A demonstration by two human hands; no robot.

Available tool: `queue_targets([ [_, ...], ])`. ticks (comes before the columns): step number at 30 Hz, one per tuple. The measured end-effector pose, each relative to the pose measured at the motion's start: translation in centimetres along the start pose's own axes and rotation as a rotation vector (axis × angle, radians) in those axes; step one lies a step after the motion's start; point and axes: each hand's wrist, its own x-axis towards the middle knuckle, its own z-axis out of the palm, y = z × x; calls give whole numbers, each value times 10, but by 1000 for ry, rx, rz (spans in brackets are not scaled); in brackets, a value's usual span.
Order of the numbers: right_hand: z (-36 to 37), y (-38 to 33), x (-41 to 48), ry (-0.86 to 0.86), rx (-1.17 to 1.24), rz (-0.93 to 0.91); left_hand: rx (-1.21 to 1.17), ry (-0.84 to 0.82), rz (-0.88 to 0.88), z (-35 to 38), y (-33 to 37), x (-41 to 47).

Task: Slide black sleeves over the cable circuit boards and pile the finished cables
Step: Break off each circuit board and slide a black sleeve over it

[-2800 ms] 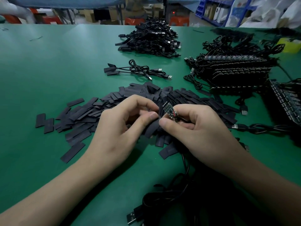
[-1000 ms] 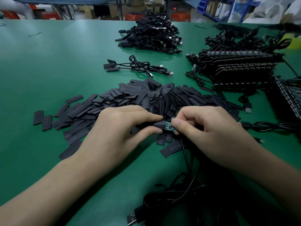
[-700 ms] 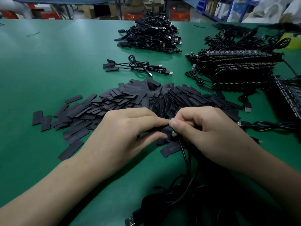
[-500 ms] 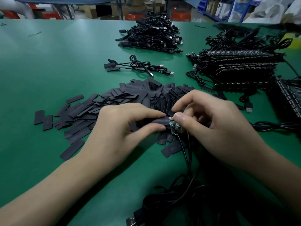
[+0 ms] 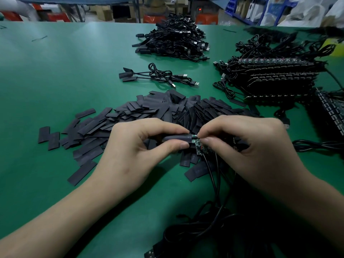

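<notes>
- Pinching the black sleeve (image 5: 176,137) between thumb and forefinger, the left hand (image 5: 134,151) holds it level just above the table (image 5: 55,71), open mouth pointing right.
- Right at that mouth sits the circuit board (image 5: 195,143). Its tip is inside, but green is showing again, where a moment ago it was nearly buried between the fingertips.
- The right hand (image 5: 251,146) has changed too: its forefinger, arched high half a second back, is now down beside the thumb, fingers nipping the board's outer end.
- My read: the first push didn't seat, so this is a re-grip for another go. The sleeve is not over the board yet.
- The board's thin cable (image 5: 210,170) hangs down toward the near edge.
- Around them, starting left: the loose sleeves (image 5: 130,112) lie spread under and behind both hands.
- Beyond those, a few finished cables (image 5: 158,75) lie together, with a big cable heap (image 5: 175,40) farther back.
- To the right stands a stack of bare boards (image 5: 275,77) with their leads.
- In the way: the cable tangle (image 5: 214,229) at the near edge could drag on the lead, and the sleeve's flat mouth may catch the board's corners.
</notes>
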Motion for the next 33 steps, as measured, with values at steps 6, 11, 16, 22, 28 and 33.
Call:
queue_targets([
  [6, 2, 1, -1, 0, -74, -59, -49, -30, -36, 2, -3, 1],
  [11, 5, -5, -1, 27, -26, -10, -57, -30, -23, 4, 1, 0],
  [16, 4, -4, -1, 88, 35, 82, -51, 41, -8, 1, 3, 2],
  [22, 5, -7, -2, 126, 10, 81, 16, 105, 50, 0, 7, 1],
  [28, 4, -6, -3, 182, -4, 101, -83, 256, -29, -2, 6, 0],
  [33, 6, -8, -3, 195, -8, 103, -4, 287, -32, 0, 11, -1],
])
